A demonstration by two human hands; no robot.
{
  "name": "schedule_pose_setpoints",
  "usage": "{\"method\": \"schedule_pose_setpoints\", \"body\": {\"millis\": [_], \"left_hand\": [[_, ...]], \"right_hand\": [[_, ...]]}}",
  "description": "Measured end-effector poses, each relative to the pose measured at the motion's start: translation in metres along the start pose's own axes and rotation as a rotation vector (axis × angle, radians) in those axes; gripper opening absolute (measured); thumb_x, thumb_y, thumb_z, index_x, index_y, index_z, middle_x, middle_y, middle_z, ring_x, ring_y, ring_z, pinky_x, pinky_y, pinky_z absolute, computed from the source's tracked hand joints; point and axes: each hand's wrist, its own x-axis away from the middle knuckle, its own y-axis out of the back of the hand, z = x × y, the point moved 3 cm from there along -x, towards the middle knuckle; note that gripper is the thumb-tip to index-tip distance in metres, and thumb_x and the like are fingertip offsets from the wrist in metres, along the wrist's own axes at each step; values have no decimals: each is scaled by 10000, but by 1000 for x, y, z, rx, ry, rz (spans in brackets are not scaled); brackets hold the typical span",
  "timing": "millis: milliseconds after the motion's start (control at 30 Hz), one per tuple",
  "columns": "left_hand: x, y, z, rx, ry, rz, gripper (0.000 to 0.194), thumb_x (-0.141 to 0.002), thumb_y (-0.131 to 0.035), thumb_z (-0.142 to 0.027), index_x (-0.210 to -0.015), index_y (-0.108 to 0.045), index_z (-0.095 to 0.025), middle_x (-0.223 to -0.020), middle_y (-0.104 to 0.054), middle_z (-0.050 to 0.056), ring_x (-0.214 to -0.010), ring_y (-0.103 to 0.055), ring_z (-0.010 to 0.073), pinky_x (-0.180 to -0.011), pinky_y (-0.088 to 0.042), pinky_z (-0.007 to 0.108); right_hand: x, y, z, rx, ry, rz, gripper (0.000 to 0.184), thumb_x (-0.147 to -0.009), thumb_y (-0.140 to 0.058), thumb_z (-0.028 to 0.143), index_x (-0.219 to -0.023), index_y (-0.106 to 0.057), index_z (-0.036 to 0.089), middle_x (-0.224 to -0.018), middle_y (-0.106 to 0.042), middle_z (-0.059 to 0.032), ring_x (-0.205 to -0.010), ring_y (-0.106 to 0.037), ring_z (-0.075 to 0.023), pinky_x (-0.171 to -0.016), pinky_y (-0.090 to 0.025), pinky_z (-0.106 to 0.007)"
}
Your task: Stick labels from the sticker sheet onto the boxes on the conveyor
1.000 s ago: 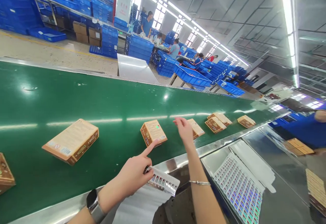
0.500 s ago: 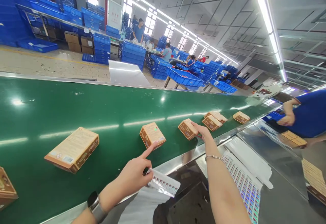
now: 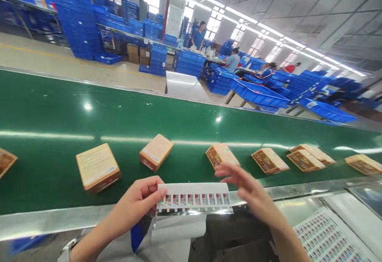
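My left hand (image 3: 145, 198) pinches the left end of a sticker strip (image 3: 193, 202), a white sheet with one row of small shiny labels. The strip is held level over the belt's near edge. At its right end my right hand (image 3: 249, 190) is somewhat blurred, fingers apart, with nothing visible in it. Just beyond those fingertips lies a brown and cream carton (image 3: 222, 154) with a small greenish sticker on top. Other cartons sit to its left, including a large carton (image 3: 98, 166) and a smaller carton (image 3: 156, 150). Another carton (image 3: 270, 160) lies to its right.
A green conveyor belt (image 3: 179, 115) runs across, with a metal rail (image 3: 30, 224) on the near side. More label sheets (image 3: 328, 234) lie on a metal table at lower right. Across the belt are stacked blue crates (image 3: 189, 63) and several people at benches.
The view has swung left. My left hand has stopped pointing at the stickered carton and raised the strip flat. My right hand has left a carton on the belt and come to the strip's right end.
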Motion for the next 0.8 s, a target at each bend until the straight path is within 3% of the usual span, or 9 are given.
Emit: {"method": "schedule_pose_setpoints", "body": {"millis": [67, 133, 200, 300, 400, 467, 567, 667, 800], "left_hand": [[18, 13, -4, -58, -15, -52, 502, -787, -614, -666, -713, -522, -177, -605, -567, -22, -539, -484, 97, -498, -361, 187], [33, 23, -7, -200, -68, -130, 373, -878, -557, -541, -805, -590, -176, -691, -658, 14, -600, -591, 132, -524, -440, 204], [45, 27, -12, -435, -220, -286, 242, -917, -527, -387, -995, -639, -187, -928, -738, 62, -781, -691, 188, -632, -535, 255], [57, 13, -22, -842, -607, -538, 249, -921, -545, -228, -1157, -627, -225, -1248, -688, 77, -1114, -658, 258, -942, -523, 396], [55, -15, -26, -985, -811, -504, 158, -973, -514, -207, -1083, -627, -216, -1086, -745, 35, -1005, -694, 226, -986, -485, 404], [48, -26, -24, -945, -737, -401, 131, -998, -492, -209, -978, -622, -209, -876, -749, -10, -751, -704, 165, -734, -531, 283], [42, -28, -21, -877, -598, -323, 170, -998, -510, -202, -859, -609, -201, -731, -708, -43, -560, -642, 118, -499, -419, 226], [41, -25, -22, -894, -569, -285, 239, -1007, -494, -212, -796, -603, -190, -692, -683, -39, -535, -615, 111, -487, -382, 228], [39, -23, -21, -921, -559, -246, 269, -1020, -470, -244, -798, -612, -187, -700, -683, -28, -563, -618, 119, -516, -374, 236]], "right_hand": [[15, -41, 16, 41, -58, 140, 603, -718, -806, 532, -1235, -641, 268, -1171, -715, -86, -994, -698, -248, -854, -568, -346], [22, -65, 29, 70, -108, 148, 339, -802, -744, 455, -1075, -697, 259, -983, -743, -46, -833, -704, -198, -742, -571, -280], [23, -79, 36, 72, -156, 143, 240, -837, -701, 438, -981, -701, 246, -855, -723, -21, -726, -673, -169, -651, -544, -239], [20, -95, 38, 10, -224, 183, 287, -830, -708, 456, -1007, -663, 235, -724, -678, 11, -614, -609, -142, -560, -484, -212], [19, -110, 42, -43, -247, 268, 292, -841, -681, 496, -905, -630, 216, -615, -622, 28, -538, -553, -126, -506, -436, -202], [18, -114, 47, -7, -220, 312, 297, -862, -650, 509, -850, -628, 213, -616, -621, 24, -532, -552, -124, -497, -433, -199], [16, -108, 55, 119, -127, 340, 227, -902, -622, 446, -883, -668, 225, -710, -683, 9, -624, -624, -141, -591, -497, -206], [15, -100, 59, 210, -24, 340, 164, -928, -607, 364, -870, -698, 240, -764, -725, 11, -698, -675, -146, -679, -530, -204], [15, -95, 59, 259, 55, 322, 174, -947, -594, 340, -853, -711, 252, -748, -747, 20, -669, -702, -150, -648, -552, -199]]}}
